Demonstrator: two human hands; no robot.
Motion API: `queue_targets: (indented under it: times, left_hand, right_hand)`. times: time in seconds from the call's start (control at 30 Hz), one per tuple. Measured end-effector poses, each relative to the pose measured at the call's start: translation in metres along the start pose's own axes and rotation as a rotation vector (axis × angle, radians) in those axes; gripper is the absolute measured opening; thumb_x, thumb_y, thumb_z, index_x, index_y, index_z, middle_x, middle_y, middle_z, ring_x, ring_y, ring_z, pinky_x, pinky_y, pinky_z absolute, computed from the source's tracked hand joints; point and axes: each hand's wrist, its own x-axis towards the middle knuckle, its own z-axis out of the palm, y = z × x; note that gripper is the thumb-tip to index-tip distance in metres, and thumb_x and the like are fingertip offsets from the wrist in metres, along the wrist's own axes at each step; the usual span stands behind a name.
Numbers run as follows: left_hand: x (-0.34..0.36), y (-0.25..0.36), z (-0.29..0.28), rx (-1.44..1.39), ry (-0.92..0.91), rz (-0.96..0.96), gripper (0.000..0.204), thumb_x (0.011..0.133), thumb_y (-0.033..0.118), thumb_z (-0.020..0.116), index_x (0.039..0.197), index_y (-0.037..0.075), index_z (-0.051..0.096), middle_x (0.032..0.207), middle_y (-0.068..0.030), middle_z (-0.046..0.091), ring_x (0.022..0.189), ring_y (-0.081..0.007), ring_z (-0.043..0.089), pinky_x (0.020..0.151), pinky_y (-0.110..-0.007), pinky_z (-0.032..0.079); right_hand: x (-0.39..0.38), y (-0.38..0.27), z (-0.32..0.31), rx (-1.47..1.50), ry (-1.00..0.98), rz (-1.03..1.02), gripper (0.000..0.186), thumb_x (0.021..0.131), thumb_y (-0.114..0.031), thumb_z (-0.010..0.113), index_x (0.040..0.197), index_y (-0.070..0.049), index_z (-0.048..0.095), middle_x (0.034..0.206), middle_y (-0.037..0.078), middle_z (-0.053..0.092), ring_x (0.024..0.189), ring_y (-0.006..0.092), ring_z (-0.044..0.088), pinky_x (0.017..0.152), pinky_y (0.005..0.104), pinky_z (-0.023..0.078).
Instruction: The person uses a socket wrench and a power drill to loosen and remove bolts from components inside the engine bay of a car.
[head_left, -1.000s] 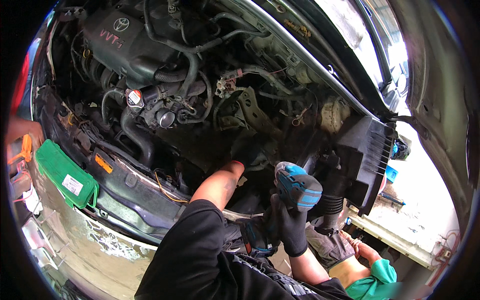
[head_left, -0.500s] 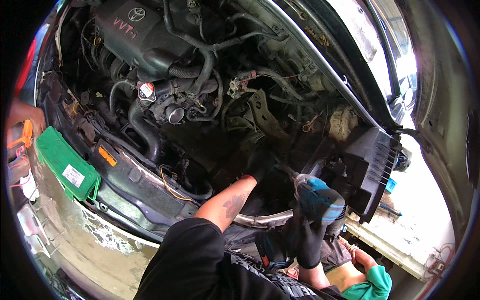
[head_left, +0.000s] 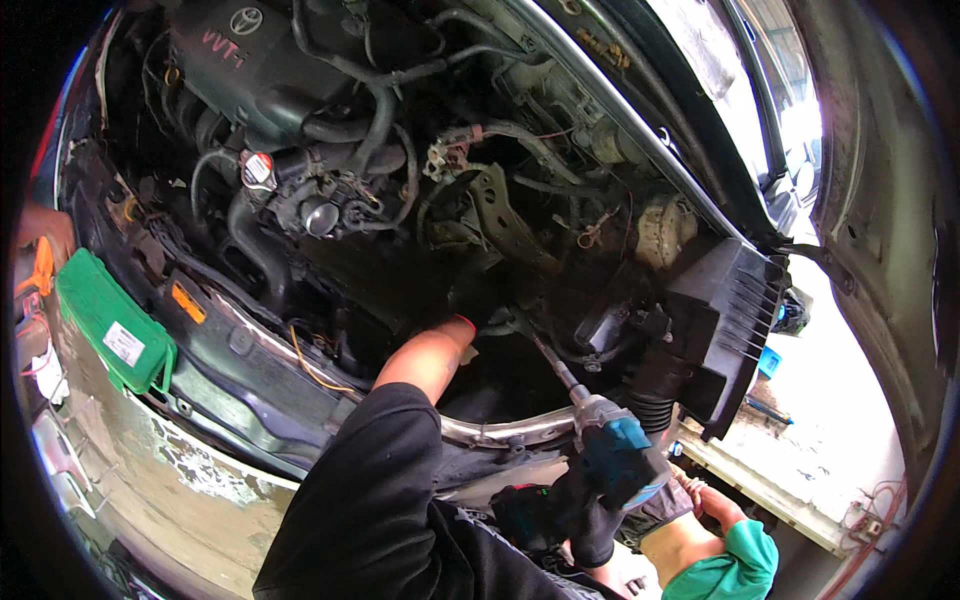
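My right hand (head_left: 590,522), in a dark glove, is wrapped round the grip of a blue and grey cordless impact wrench (head_left: 617,447). A long extension bar (head_left: 548,352) runs from its nose up and left into the engine bay (head_left: 370,270). My left arm reaches into the dark middle of the bay. Beyond its red cuff, my left hand (head_left: 478,292) looks dark-gloved and lies close to the bar's far end. Shadow hides its fingers, so whether it grips anything does not show. The far tip of the bar is also lost in that shadow.
A black ribbed airbox (head_left: 715,335) stands right of the wrench. Hoses and a metal bracket (head_left: 500,205) lie beyond my left hand. A green cover (head_left: 115,320) rests on the front edge at left, beside another person's hand (head_left: 45,228). Someone in green (head_left: 735,560) is at lower right.
The impact wrench has come back toward me, and its extension bar now shows at length. My left forearm sits slightly lower and farther left. The whole view has shifted a little.
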Motion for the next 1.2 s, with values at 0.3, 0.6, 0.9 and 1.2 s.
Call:
queue_targets:
  times: [0.3,0.6,0.9,1.2]
  left_hand:
    - [0.001,-0.018,0.025,0.400,-0.051,-0.029,0.037,0.100,0.039,0.049,0.118,0.013,0.069,0.109,-0.0173,0.071,0.101,-0.0340,0.068,0.088,-0.047,0.052]
    - [0.008,-0.024,0.039,0.326,0.133,-0.114,0.033,0.091,0.037,0.058,0.099,0.011,0.077,0.087,-0.0155,0.074,0.081,-0.0366,0.072,0.075,-0.053,0.056]
    - [0.004,-0.041,0.040,0.461,-0.052,0.001,0.029,0.091,0.032,0.056,0.099,0.012,0.076,0.088,-0.0158,0.074,0.080,-0.0364,0.072,0.073,-0.054,0.054]
    - [-0.022,-0.034,0.016,0.435,-0.097,0.093,0.026,0.090,0.027,0.056,0.094,0.010,0.075,0.088,-0.0176,0.073,0.079,-0.0367,0.072,0.068,-0.053,0.053]
  right_hand:
    - [0.003,0.010,-0.027,0.044,-0.012,0.108,0.036,0.099,-0.020,0.065,0.128,0.001,0.060,0.112,0.010,0.068,0.088,0.0192,0.065,0.076,0.0313,0.050]
    - [0.011,0.018,-0.043,0.056,-0.020,0.104,0.036,0.099,-0.019,0.064,0.128,0.001,0.060,0.110,0.009,0.067,0.084,0.0174,0.063,0.072,0.0301,0.049]
    - [0.016,0.019,-0.047,0.058,0.009,0.140,0.035,0.099,-0.019,0.063,0.128,0.001,0.060,0.107,0.008,0.067,0.080,0.0156,0.062,0.068,0.0289,0.048]
    - [-0.001,0.019,-0.047,0.063,0.082,0.067,0.034,0.100,-0.019,0.063,0.128,0.001,0.060,0.105,0.008,0.067,0.076,0.0138,0.061,0.064,0.0276,0.047]
